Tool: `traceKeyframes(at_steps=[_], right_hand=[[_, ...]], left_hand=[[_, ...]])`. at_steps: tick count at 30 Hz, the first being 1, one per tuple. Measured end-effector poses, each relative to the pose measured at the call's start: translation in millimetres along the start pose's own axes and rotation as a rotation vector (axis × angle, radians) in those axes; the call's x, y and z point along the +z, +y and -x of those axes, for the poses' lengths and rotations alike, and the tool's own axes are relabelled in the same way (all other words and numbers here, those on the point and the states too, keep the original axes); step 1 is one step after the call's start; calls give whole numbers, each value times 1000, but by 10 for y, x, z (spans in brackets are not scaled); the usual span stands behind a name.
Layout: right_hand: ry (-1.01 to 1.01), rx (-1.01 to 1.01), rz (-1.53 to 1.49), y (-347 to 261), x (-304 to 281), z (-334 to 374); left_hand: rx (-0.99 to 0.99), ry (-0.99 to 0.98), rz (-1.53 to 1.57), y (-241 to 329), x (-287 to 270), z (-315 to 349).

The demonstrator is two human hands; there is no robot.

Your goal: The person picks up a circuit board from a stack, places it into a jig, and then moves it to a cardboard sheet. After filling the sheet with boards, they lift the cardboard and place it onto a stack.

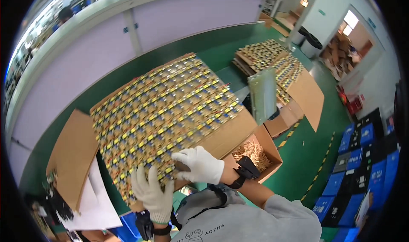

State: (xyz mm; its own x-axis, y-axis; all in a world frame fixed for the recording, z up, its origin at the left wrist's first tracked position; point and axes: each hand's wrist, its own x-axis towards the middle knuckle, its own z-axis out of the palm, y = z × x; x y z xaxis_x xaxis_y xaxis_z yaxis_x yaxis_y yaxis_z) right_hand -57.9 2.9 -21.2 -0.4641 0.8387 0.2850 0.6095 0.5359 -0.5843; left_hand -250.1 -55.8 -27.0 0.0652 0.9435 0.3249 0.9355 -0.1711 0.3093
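Observation:
A large cardboard sheet (232, 133) lies in front of me, covered with rows of small electronic parts (157, 110) with yellow, blue and metallic bits. My left hand (154, 195), in a white knitted glove, rests over the near edge of the rows with its fingers apart. Just to its right, my right hand (200, 165), also white-gloved, has its fingers bent together at the same near edge. Whatever is between those fingers is too small or hidden to make out. Both wrists wear black strapped devices.
An open carton (270, 150) with copper-coloured pieces stands right of the sheet. Beyond it are more part-covered sheets (264, 56) and an upright translucent panel (263, 95). Bare cardboard (72, 156) leans at left. Blue and black bins (362, 169) line the right side.

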Motion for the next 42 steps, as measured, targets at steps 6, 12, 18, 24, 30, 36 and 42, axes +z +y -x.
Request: traceKeyframes(at_steps=[6, 12, 18, 24, 30, 36, 42], right_hand=[[479, 487, 0, 947, -1083, 605], [1214, 1068, -576, 3342, -2295, 2010], [1379, 1352, -579, 4648, -2924, 2133], [966, 1532, -608, 4841, -3101, 1602], [930, 1361, -531, 4687, -3123, 1719], [808, 1028, -797, 3479, -2658, 1634], [687, 822, -401, 3324, -1497, 1953]], left_hand=[[81, 49, -59, 153, -124, -64], [46, 111, -120, 413, -162, -66], [-130, 453, -277, 962, -23, -291], [-91, 560, -25, 1556, 226, -532], [54, 511, 90, 1902, 369, -850], [-26, 349, 265, 1975, 536, -951], [115, 291, 461, 2264, 708, -1164]])
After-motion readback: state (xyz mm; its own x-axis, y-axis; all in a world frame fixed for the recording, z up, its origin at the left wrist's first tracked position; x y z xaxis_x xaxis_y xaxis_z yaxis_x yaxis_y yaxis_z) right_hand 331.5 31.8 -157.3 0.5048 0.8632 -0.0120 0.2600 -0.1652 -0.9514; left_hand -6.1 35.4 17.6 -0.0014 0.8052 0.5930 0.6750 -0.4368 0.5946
